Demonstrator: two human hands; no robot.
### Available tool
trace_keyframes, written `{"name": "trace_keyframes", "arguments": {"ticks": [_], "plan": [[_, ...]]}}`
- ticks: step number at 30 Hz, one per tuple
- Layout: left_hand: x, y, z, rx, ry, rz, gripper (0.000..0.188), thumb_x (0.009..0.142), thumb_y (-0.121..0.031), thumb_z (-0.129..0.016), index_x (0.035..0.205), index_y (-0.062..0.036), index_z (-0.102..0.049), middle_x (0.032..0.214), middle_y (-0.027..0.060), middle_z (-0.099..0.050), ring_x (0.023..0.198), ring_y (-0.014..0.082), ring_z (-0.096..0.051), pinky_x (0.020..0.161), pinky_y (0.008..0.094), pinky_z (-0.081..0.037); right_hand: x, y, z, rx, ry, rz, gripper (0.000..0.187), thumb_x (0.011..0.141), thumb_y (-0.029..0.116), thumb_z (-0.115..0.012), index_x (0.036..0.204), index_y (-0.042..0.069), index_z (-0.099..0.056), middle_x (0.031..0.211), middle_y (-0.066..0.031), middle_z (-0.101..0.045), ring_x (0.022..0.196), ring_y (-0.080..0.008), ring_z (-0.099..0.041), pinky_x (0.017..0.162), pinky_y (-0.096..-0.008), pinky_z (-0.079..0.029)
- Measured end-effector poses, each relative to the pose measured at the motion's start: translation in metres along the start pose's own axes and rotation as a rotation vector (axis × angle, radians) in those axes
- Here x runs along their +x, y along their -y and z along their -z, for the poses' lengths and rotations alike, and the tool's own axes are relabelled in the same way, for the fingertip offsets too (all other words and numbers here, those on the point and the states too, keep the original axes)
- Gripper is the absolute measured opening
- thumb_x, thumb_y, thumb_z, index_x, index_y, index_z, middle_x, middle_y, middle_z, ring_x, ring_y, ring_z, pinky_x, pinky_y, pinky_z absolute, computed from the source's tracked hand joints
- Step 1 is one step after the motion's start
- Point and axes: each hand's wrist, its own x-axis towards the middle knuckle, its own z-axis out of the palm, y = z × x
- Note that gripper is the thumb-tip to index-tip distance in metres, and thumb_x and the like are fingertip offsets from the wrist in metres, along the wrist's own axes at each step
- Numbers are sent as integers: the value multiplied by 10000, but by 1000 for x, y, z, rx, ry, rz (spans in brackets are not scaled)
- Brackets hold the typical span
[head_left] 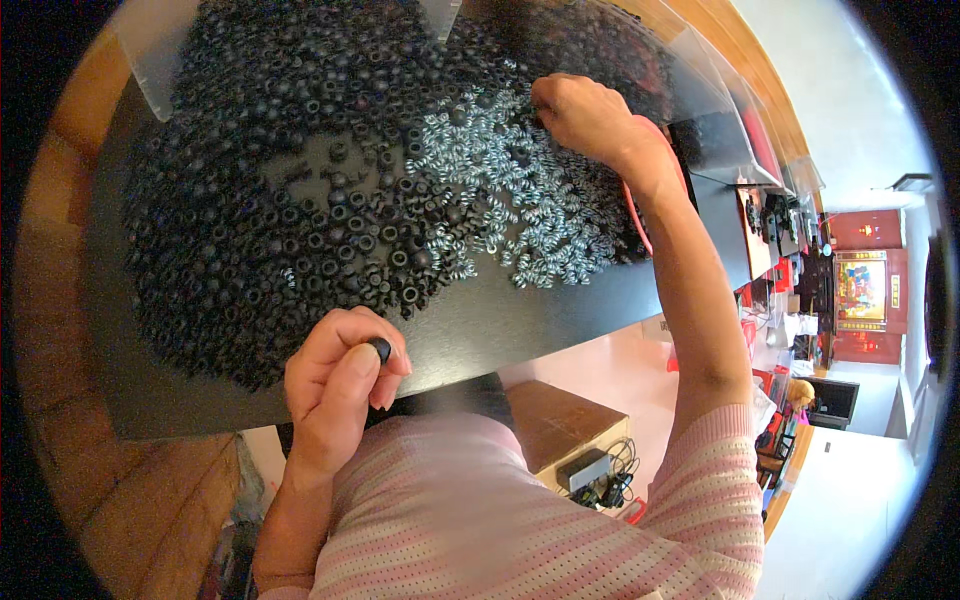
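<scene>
Dark tabletop [480, 340] w/ small black ring-shaped pcs [215, 240] & shiny silvery metal coils [555, 200]. L hand [332, 378], by near edge, pinches one matte-black rounded pc [380, 348]; light, steady grip best. R hand [588, 116] curled at coils' far side; can't tell if holding any.

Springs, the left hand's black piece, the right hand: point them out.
Springs [548, 190]: head view, middle of their spread.
Black piece [380, 349]: head view, its exposed end.
Right hand [585, 115]: head view, its back.

Left hand [335, 378] pinching; right hand [585, 115] curled, arm [690, 270] outstretched.
</scene>
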Motion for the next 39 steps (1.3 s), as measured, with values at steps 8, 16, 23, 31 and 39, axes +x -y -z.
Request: {"name": "trace_keyframes", "arguments": {"ticks": [8, 16, 23, 31, 39], "plan": [[-1, 0, -1, -21, -6, -5, 191, 942, -165, -448, 886, -2, -531, 807, 61, -553, 561, 58, -431, 499, 201, -350, -9, -4, -2, 64, -115, 55, 237, 775, 106, -512, 985, 63, -614, 964, -189, -649, 904, -385, -630, 752, -496, -518], [-1, -1, -1, 7, 2, -9, 199, 956, -172, -448, 899, 0, -529, 797, 53, -553, 566, 56, -430, 503, 202, -351, -5, -2, -9, 32, -126, 112, 215, 766, 99, -513, 954, 42, -601, 957, -183, -639, 890, -383, -630, 747, -497, -521], [-1, 0, -1, -28, -30, -8, 209, 966, -180, -447, 911, 3, -530, 805, 57, -566, 561, 60, -428, 499, 205, -358, -4, 1, -4, 46, -122, 37, 204, 781, 113, -531, 949, 28, -609, 955, -179, -627, 924, -375, -595, 774, -456, -475], [0, 1, 4, -278, -55, 44, 228, 987, -220, -440, 983, -4, -513, 820, 91, -584, 559, 82, -451, 488, 214, -363, -49, 75, 46, 678, -230, 267, 195, 737, 2, -507, 895, -13, -619, 814, -183, -614, 723, -298, -621, 663, -362, -496], [-1, 2, 5, -353, -108, 50, 239, 990, -250, -451, 1003, -20, -511, 818, 92, -584, 555, 89, -467, 477, 211, -367, -88, 155, 46, 1523, 120, 201, 174, 807, -34, -566, 980, -28, -587, 753, -95, -589, 663, -157, -616, 600, -290, -488]]}}
